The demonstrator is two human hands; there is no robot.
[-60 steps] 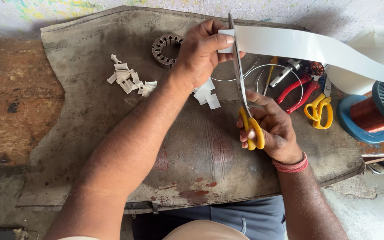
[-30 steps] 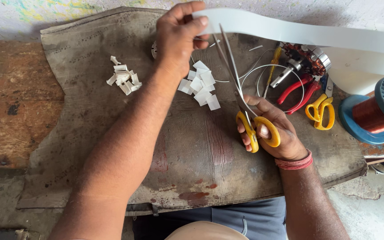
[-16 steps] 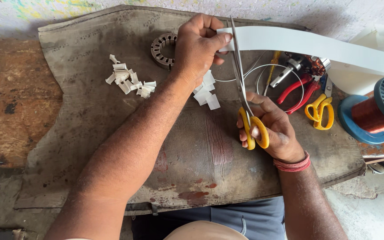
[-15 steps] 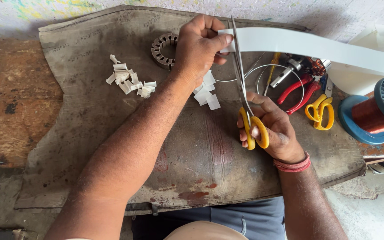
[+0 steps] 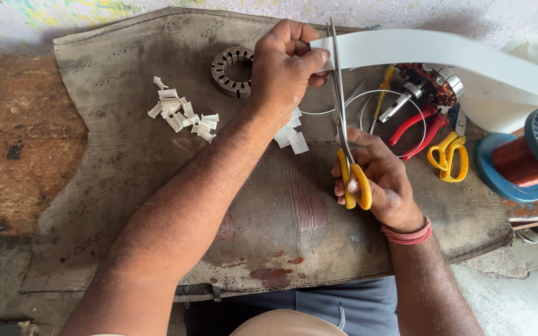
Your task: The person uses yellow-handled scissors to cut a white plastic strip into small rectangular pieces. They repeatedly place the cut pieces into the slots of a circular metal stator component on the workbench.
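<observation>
Head view: a person seated at a worn work surface [image 5: 45, 155], draped with a stained grey mat [image 5: 126, 174], cuts a white paper strip [image 5: 443, 53] with yellow-handled scissors [image 5: 347, 143]. The left hand [image 5: 284, 68] is closed on the free end of the strip at the far side of the mat, thumb and fingers pinching it flat. The right hand [image 5: 375, 180], nearer the body and well apart from the left, is clamped on the scissor handles, fingers through the loops. The blades point away and stand almost together, just to the right of the left thumb and across the strip; whether they have bitten through the paper cannot be told.

The strip arcs to the right, over a clutter of tools, toward a white roll [image 5: 530, 56] at the far right edge.

Judging by what lies about, the cutting looks partly done: a heap of small white pieces [image 5: 182, 112] lies to the left on the mat, and a second small pile [image 5: 291, 134] lies just under the left wrist. A long run of uncut strip is left.

Beside the left hand rests a slotted metal ring [image 5: 231, 65]. To the right lie red-handled pliers [image 5: 415, 127], a second pair of yellow scissors [image 5: 448, 155] and a blue spool of copper wire [image 5: 524, 158].
</observation>
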